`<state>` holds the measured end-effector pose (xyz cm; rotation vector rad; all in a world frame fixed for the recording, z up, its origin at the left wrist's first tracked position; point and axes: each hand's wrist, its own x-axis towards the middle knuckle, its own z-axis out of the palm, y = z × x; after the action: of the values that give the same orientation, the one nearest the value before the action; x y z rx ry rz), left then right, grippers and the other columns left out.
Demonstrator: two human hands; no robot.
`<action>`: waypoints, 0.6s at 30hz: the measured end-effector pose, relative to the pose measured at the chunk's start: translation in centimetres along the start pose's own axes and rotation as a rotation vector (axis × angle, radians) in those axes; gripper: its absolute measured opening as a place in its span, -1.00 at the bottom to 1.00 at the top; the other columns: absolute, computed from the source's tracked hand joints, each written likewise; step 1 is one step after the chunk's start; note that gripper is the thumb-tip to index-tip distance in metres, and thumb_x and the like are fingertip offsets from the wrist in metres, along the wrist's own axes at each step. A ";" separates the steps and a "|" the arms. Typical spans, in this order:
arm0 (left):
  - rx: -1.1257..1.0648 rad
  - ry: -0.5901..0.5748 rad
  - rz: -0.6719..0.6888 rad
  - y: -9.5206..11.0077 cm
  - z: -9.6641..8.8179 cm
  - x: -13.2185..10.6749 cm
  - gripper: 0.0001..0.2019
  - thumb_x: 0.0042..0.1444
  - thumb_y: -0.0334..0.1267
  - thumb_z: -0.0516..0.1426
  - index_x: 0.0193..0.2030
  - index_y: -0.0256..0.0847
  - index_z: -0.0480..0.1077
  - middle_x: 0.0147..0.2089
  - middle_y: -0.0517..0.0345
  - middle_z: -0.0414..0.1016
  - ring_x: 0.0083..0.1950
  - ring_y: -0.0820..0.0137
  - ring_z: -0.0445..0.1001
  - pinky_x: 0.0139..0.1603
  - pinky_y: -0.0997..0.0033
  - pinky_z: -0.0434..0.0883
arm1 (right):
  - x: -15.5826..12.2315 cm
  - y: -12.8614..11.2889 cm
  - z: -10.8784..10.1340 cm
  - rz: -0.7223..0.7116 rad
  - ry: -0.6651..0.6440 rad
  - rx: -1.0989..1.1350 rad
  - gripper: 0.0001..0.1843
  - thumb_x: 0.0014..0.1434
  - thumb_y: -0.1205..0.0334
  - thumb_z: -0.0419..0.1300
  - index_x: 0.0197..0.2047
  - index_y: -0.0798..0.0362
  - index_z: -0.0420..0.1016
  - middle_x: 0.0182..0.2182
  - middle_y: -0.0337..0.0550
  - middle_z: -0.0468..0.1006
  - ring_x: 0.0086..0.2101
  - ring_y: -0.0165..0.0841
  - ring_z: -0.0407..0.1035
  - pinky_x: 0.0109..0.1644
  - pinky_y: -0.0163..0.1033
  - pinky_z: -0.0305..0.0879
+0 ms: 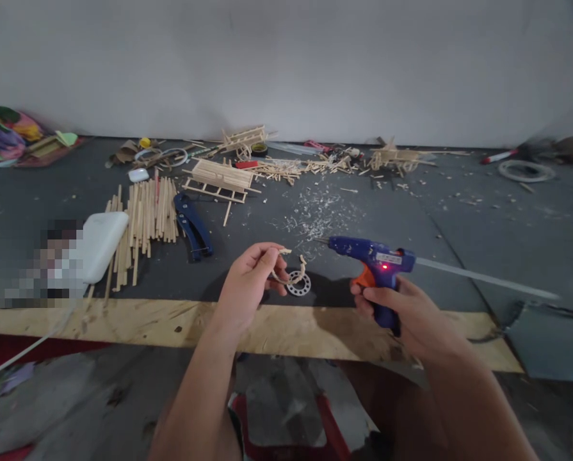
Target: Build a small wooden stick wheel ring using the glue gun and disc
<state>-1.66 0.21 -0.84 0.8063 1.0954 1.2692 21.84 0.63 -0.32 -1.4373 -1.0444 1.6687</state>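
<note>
Between thumb and fingers, my left hand (255, 272) pinches a small open ring of short wooden pieces (293, 279), with a gap at its upper side. Just below that ring, a grey disc with a circle of holes (299, 283) shows near the table's front edge; whether they touch I cannot tell. My right hand (396, 307) is wrapped round the handle of a blue hot glue gun (372, 253) with an orange trigger. A red light glows on its side, and a long clear glue stick (488, 278) sticks out of its back. Its nozzle points left, apart from the ring.
At left are a bundle of wooden sticks (146, 218), a blue-handled cutter (193, 227) and a white power bank (104, 246). Farther back are a small wooden cart model (221, 179), another wooden model (395, 158) and glue strands (322, 211). A metal box (550, 342) is at right.
</note>
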 end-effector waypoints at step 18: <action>-0.109 -0.007 -0.016 -0.4 0.6 0.1 -0.85 0.11 -0.20 0.20 -0.25 -0.23 0.44 -0.47 0.22 0.38 -0.44 0.48 0.45 -0.59 0.58 0.40 | -0.4 1.0 2.0 -0.058 -0.069 0.156 -0.74 -0.04 0.06 0.37 -0.46 0.07 0.50 -0.51 -0.17 0.52 -0.53 -0.39 0.40 -0.50 -0.31 0.31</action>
<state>-0.96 0.35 -1.03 0.7176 1.0165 1.3002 19.95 -0.42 -0.89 -1.2462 -0.9612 1.7277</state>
